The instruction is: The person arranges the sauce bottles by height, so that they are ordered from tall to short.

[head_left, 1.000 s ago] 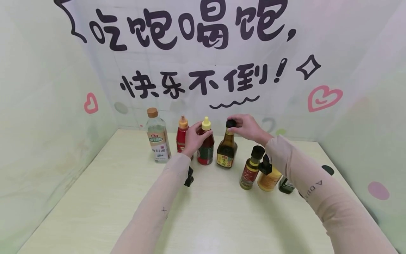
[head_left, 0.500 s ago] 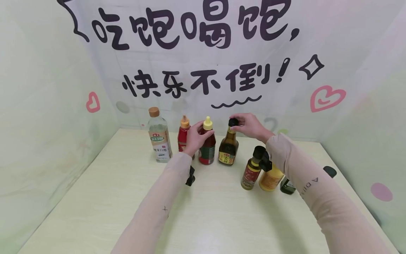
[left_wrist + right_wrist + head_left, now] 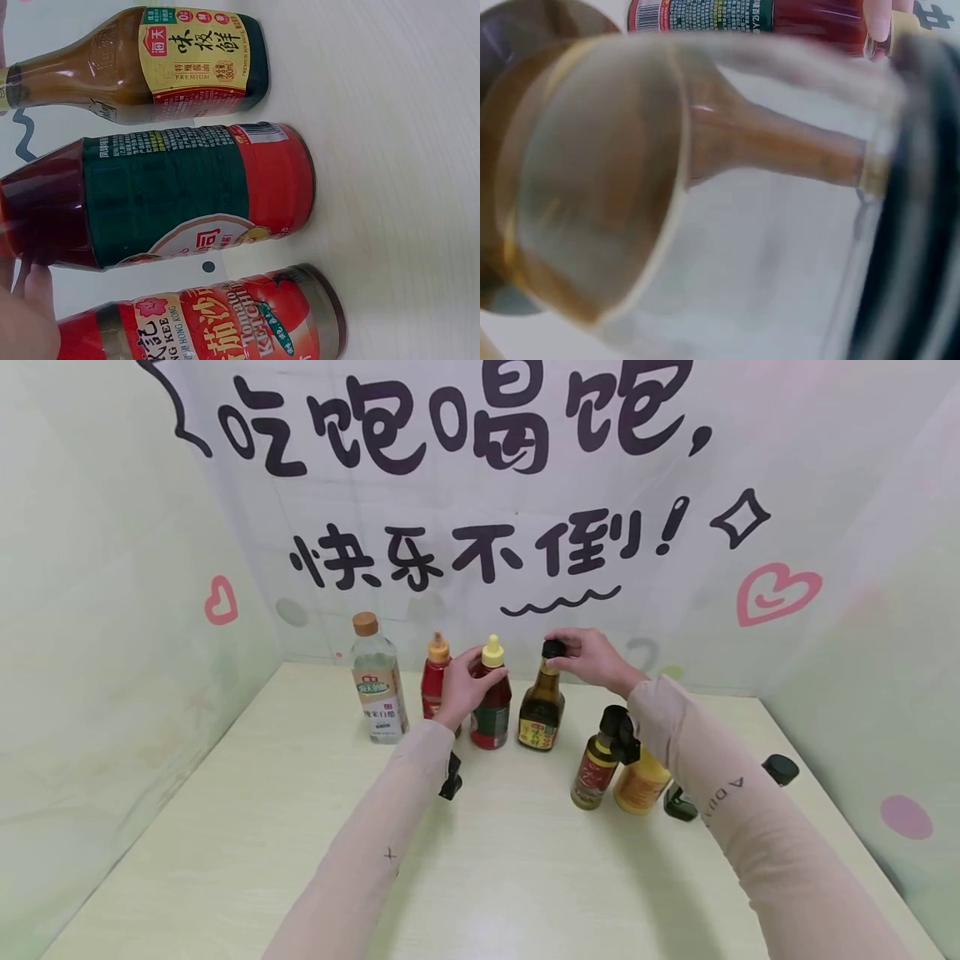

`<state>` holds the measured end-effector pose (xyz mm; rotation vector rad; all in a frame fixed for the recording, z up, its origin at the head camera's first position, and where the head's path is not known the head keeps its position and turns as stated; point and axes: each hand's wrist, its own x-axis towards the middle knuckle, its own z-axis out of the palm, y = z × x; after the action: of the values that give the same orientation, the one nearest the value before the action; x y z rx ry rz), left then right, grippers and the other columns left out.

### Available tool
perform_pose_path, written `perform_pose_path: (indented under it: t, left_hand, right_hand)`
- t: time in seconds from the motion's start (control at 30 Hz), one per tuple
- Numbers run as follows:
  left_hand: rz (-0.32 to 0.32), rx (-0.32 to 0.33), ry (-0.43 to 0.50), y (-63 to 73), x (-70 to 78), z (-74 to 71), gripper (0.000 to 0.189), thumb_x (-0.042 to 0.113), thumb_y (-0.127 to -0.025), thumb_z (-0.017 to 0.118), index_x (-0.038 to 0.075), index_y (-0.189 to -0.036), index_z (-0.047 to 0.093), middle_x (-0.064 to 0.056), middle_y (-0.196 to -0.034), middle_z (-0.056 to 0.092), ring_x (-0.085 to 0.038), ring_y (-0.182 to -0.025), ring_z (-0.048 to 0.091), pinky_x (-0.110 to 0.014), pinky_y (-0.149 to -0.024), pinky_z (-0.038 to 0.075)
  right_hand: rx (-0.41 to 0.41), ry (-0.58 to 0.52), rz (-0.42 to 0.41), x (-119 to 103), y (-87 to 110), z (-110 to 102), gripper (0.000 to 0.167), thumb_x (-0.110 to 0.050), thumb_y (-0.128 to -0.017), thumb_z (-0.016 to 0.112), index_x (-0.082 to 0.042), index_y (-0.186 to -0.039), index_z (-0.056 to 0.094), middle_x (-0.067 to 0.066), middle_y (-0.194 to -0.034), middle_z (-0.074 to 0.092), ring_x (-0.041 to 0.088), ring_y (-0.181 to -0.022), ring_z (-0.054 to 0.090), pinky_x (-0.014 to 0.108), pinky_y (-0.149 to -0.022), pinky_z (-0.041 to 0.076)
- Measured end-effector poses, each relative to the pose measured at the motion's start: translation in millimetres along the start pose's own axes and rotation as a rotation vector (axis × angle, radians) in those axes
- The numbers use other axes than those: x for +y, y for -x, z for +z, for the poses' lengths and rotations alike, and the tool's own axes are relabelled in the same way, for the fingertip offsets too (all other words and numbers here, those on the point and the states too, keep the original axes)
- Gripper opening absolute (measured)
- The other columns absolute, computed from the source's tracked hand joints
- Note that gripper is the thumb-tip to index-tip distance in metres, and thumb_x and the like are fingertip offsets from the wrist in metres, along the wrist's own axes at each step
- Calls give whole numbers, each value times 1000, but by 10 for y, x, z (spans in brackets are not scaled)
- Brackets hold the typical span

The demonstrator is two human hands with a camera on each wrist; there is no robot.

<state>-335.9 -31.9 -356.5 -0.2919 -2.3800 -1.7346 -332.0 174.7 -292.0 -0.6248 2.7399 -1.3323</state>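
In the head view, my left hand [image 3: 462, 689] grips the upper part of a dark red sauce bottle [image 3: 491, 718] with a yellow cap and green label. My right hand [image 3: 596, 658] pinches the neck and black cap of a brown soy sauce bottle [image 3: 542, 710], upright just to the right of it. A tomato ketchup bottle [image 3: 432, 687] with an orange tip stands close on the left, partly behind my left hand. All three line up side by side in the left wrist view, where the soy sauce label [image 3: 196, 61] faces the camera.
A clear white vinegar bottle [image 3: 377, 693] stands at the left end of the row. Under my right forearm are a red-labelled bottle [image 3: 592, 772], a yellow container [image 3: 641, 787] and a dark green bottle [image 3: 680, 802]. A blurred bottle [image 3: 600, 180] blocks much of the right wrist view.
The soy sauce bottle has shifted slightly back toward the wall, into line with the sauce bottle. The head view has moved slightly; my left hand stays on the sauce bottle.
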Motion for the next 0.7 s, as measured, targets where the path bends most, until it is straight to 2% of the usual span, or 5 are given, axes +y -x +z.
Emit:
perform_pose_path:
  t: [0.37, 0.7]
  left_hand:
    - [12, -4, -27, 6, 15, -11, 43, 18, -80, 67, 10, -120, 53, -7, -116, 57, -19, -104, 54, -36, -88, 43]
    - [2, 1, -91, 21, 26, 9, 44, 26, -81, 65, 12, -121, 52, -4, -117, 56, -17, -104, 52, -35, -89, 42]
  right_hand:
    - [4, -73, 37, 7, -1, 22, 44, -1, -83, 58, 4, -125, 44, 23, -124, 47, 30, -113, 47, 38, -91, 40]
    - [-5, -79, 31, 20, 36, 31, 49, -1, -85, 57, 5, -129, 37, 25, -125, 44, 34, -114, 45, 41, -92, 38]
